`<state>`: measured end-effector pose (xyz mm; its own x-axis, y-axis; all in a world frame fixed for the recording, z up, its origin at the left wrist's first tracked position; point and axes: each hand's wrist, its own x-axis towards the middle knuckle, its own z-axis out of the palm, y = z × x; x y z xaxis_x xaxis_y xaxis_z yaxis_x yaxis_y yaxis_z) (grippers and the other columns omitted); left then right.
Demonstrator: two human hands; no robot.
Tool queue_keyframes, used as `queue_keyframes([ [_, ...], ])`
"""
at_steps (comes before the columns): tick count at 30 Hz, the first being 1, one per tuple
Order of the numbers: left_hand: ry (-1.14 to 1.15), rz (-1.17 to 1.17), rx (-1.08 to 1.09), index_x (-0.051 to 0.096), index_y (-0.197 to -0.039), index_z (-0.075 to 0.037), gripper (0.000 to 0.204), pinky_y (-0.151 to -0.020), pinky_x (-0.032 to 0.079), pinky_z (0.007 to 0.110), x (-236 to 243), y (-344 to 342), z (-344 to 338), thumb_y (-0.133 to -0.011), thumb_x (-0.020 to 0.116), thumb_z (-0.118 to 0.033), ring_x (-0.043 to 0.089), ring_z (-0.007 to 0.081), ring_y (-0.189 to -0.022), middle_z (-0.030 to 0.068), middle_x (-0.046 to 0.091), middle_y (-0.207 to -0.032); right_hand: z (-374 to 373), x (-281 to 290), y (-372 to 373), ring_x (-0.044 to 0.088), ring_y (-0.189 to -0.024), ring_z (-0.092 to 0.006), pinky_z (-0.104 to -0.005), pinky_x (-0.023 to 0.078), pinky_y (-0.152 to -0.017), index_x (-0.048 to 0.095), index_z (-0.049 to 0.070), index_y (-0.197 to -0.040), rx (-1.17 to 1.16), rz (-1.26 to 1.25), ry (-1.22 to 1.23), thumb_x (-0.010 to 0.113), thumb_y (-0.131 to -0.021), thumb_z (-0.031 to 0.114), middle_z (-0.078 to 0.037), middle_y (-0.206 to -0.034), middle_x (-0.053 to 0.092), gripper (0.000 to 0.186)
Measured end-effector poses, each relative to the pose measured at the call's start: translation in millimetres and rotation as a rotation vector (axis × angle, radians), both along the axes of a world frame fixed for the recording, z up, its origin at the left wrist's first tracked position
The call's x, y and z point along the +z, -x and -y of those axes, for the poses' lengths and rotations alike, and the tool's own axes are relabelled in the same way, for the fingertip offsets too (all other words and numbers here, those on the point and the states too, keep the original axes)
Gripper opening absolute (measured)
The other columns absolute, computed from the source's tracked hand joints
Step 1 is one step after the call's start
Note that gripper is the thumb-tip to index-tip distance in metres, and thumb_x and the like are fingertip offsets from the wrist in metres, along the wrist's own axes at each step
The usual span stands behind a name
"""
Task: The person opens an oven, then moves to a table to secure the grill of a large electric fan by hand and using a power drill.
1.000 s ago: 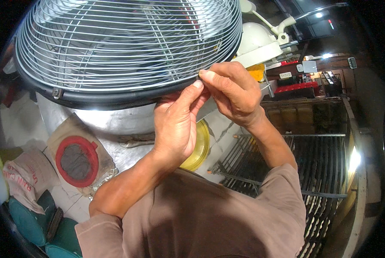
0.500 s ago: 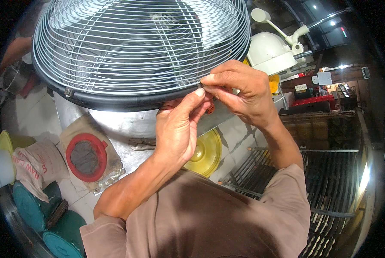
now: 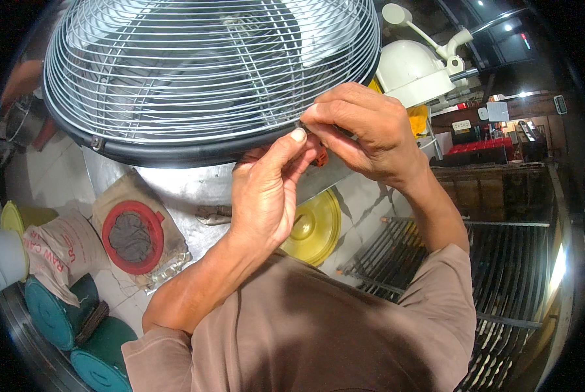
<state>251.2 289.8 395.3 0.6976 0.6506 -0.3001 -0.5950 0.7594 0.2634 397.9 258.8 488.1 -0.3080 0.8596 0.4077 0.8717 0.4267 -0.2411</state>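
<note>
A large fan guard (image 3: pixel 175 72) of silver wire, with a black rim (image 3: pixel 181 150), fills the top of my view over a metal surface (image 3: pixel 142 168). My left hand (image 3: pixel 264 196) grips the rim's near edge from below, thumb up beside a small dark piece (image 3: pixel 300 125) too small to identify. My right hand (image 3: pixel 364 134) pinches that piece from the right, forefinger and thumb at the rim. Beneath my fingers, part of an orange object (image 3: pixel 318 157) shows, mostly hidden. A small metal clip (image 3: pixel 98 142) sits on the rim farther left.
A red ring (image 3: pixel 152 258) on brown cloth, teal containers (image 3: pixel 50 317), a sack (image 3: pixel 64 261) and a yellow lid (image 3: pixel 312 235) lie below. A black slatted rack (image 3: pixel 501 261) stands right, a cream machine (image 3: pixel 413 72) upper right. Another person's arm (image 3: pixel 19 81) shows at far left.
My view has shifted, so the guard sits a little farther right. My hands remain at the rim. The orange object and the other person's arm have come into view.
</note>
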Motion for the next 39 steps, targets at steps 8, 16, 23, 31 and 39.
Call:
queue_keyframes([
  [8,-0.013,0.009,-0.010,0.065,-0.099,0.003,0.017,-0.088,0.052,0.031,1,1,0,-0.086,0.068,-0.008,0.063,0.0181,-0.095,0.0111,0.066,-0.100,-2,2,-2,0.065,-0.076,-0.0223,-0.0302,0.053,-0.064,0.067,0.001,-0.088,0.006,0.086,-0.014,0.076,-0.071,0.001,-0.009,-0.083,0.066,0.019],
  [16,-0.019,0.017,0.008,0.064,-0.101,0.001,0.015,-0.081,0.054,0.028,4,0,-1,-0.088,0.066,-0.005,0.065,0.0165,-0.087,0.0089,0.067,-0.095,5,2,-4,0.066,-0.077,-0.0201,-0.0281,0.053,-0.063,0.070,0.002,-0.095,-0.054,-0.021,0.027,0.076,-0.073,0.001,-0.009,-0.085,0.068,0.023],
  [23,-0.051,-0.022,0.010,0.065,-0.100,0.004,0.017,-0.086,0.054,0.030,-1,-1,0,-0.088,0.066,-0.009,0.064,0.0177,-0.091,0.0112,0.067,-0.097,-3,-1,-10,0.066,-0.077,-0.0261,-0.0314,0.053,-0.066,0.066,0.001,-0.089,0.050,-0.023,-0.004,0.074,-0.071,0.001,-0.010,-0.082,0.066,0.020],
  [31,-0.034,0.002,0.010,0.065,-0.102,0.001,0.016,-0.079,0.055,0.027,3,0,0,-0.088,0.065,-0.004,0.066,0.0166,-0.084,0.0098,0.068,-0.097,-8,0,-5,0.060,-0.067,-0.0260,-0.0345,0.049,-0.059,0.062,0.002,-0.079,0.016,-0.017,0.062,0.073,-0.073,0.004,-0.009,-0.072,0.059,0.013],
  [39,-0.036,0.004,0.013,0.065,-0.101,0.002,0.014,-0.083,0.055,0.029,4,0,0,-0.088,0.065,-0.005,0.067,0.0173,-0.086,0.0100,0.068,-0.097,-1,7,-2,0.062,-0.069,-0.0250,-0.0319,0.050,-0.061,0.066,0.002,-0.085,-0.080,-0.084,0.128,0.074,-0.077,0.011,-0.010,-0.078,0.063,0.015],
])
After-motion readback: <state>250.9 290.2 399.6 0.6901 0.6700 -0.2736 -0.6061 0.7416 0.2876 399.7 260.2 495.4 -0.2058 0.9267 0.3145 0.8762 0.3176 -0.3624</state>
